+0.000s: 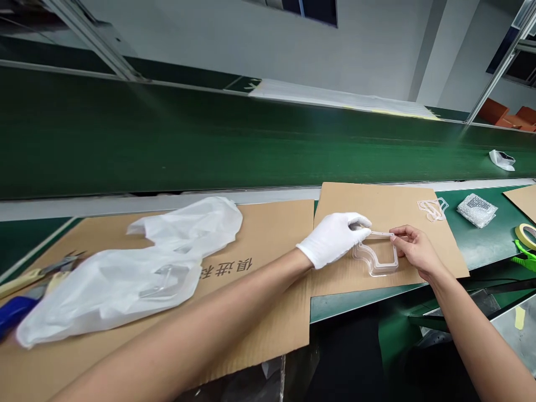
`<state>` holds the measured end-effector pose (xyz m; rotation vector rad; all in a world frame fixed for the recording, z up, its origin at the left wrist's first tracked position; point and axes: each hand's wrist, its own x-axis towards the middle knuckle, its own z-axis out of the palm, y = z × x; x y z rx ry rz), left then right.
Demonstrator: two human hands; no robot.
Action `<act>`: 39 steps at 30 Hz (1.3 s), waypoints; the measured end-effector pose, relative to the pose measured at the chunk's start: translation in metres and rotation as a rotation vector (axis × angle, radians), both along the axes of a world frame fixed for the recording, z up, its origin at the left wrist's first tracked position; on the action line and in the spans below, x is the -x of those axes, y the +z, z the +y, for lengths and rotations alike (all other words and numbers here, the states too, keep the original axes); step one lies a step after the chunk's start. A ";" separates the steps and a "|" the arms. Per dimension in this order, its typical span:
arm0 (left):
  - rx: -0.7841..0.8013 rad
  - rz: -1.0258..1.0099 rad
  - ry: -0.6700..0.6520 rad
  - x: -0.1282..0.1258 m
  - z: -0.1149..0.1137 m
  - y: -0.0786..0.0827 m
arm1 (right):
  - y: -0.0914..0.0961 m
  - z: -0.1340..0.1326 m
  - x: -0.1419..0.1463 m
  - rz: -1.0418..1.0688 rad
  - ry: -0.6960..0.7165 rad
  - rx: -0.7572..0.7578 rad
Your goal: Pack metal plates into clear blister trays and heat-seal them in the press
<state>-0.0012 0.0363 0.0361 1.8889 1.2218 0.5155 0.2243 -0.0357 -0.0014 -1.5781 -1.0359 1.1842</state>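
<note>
Plastic frame (pixel 374 258), clear and moulded in a bent outline, lies flat on a cardboard sheet (pixel 422 223) beside a green conveyor belt (pixel 209 145), directly under both hands. The gloved left hand (pixel 333 239) is curled narrow, its fingertips pinching one end of a thin pale strip (pixel 381 233) along the frame's upper edge. The bare right hand (pixel 416 251) pinches the strip's other end between thumb and fingers. Whether the strip is film or part of the frame is too small to tell. The frame looks very light and thin-walled: stiff enough to keep its shape, yet likely to flex or crack if squeezed across its middle, and slick enough to skate over cardboard. Its raised rim looks the safest place to take hold. A second clear frame (pixel 433 209) lies farther right on the sheet, near a bubble-wrap pouch (pixel 477 210), while a white plastic bag (pixel 125 285) lies on another cardboard sheet (pixel 272 234) to the left.
</note>
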 end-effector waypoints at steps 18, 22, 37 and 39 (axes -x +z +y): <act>-0.098 -0.008 0.029 0.001 0.004 -0.020 | -0.001 0.014 0.011 -0.254 0.091 -0.123; -0.066 -0.025 0.022 0.003 0.004 -0.021 | -0.001 0.020 0.014 -0.302 0.099 -0.076; 0.290 -0.320 0.031 0.010 -0.004 -0.024 | 0.003 0.023 0.033 -0.436 0.116 -0.036; 0.258 -0.281 0.020 0.011 -0.004 -0.025 | 0.004 0.021 0.033 -0.440 0.137 -0.044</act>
